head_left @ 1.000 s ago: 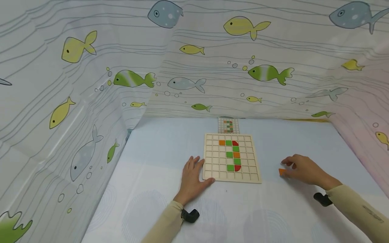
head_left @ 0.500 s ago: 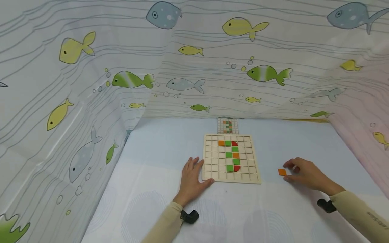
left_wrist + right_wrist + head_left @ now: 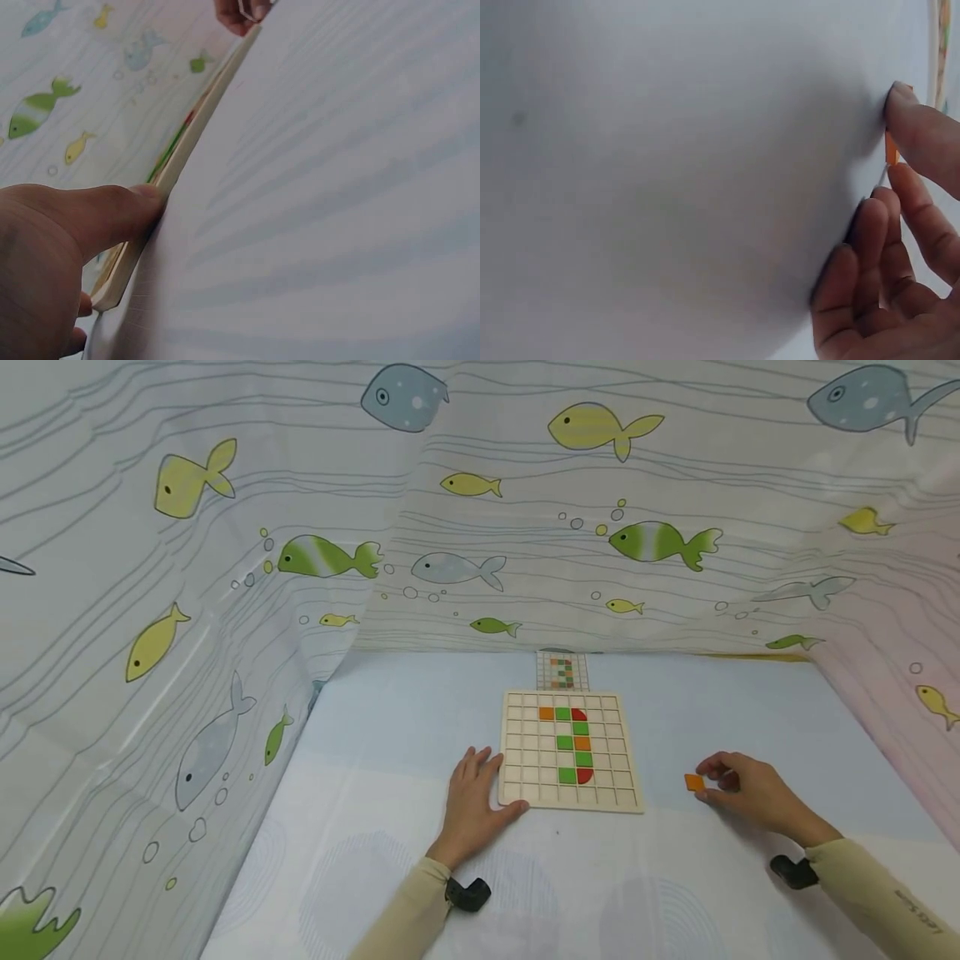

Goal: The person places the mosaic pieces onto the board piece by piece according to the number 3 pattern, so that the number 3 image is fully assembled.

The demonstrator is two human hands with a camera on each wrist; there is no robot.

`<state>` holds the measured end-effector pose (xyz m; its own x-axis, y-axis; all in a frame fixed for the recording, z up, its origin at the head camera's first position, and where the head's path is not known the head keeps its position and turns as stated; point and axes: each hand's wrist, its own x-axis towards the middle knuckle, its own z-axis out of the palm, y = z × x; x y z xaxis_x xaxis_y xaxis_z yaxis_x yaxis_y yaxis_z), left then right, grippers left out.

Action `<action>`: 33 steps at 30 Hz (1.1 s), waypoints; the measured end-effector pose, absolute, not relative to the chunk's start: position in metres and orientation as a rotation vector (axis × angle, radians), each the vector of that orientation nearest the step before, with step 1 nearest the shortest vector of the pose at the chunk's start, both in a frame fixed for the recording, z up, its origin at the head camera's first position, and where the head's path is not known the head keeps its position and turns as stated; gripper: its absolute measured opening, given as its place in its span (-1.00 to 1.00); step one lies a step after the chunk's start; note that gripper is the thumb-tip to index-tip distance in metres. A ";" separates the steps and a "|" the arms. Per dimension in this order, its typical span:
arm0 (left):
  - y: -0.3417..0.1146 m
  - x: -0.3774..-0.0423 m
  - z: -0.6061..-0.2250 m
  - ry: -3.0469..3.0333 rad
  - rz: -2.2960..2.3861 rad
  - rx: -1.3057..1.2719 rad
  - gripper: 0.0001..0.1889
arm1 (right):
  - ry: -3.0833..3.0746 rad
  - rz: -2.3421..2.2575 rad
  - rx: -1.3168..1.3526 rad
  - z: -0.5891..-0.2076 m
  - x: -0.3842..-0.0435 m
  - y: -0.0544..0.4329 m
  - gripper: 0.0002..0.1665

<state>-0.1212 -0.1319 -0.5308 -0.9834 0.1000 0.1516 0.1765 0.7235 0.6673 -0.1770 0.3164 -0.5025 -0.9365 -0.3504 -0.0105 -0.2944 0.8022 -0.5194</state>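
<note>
At the lower left corner of the wooden grid board (image 3: 525, 789), my left hand (image 3: 471, 814) rests with fingers spread. Its thumb (image 3: 124, 214) lies against the near edge and the fingertips touch the left edge. Set in the board's squares are green tiles (image 3: 566, 743), orange tiles (image 3: 582, 743) and rounded red tiles (image 3: 585, 776). To the right of the board, my right hand (image 3: 750, 789) pinches a small orange square tile (image 3: 693, 782) between thumb and index finger, low over the table. The right wrist view shows this orange tile (image 3: 891, 148) edge-on between the fingertips.
A small printed pattern card (image 3: 562, 672) with a similar coloured grid stands behind the board. The pale tablecloth (image 3: 375, 735) covers the table. Fish-printed curtains (image 3: 495, 527) enclose the back and sides.
The orange tile has turned in the right hand's fingertips, and the index finger has come down to its edge. The left hand and the board have stayed in place.
</note>
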 end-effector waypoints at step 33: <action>-0.132 -0.119 -0.528 -2.808 -1.114 -0.231 -0.16 | 2.745 -1.025 -0.423 -0.512 -0.176 0.330 -0.54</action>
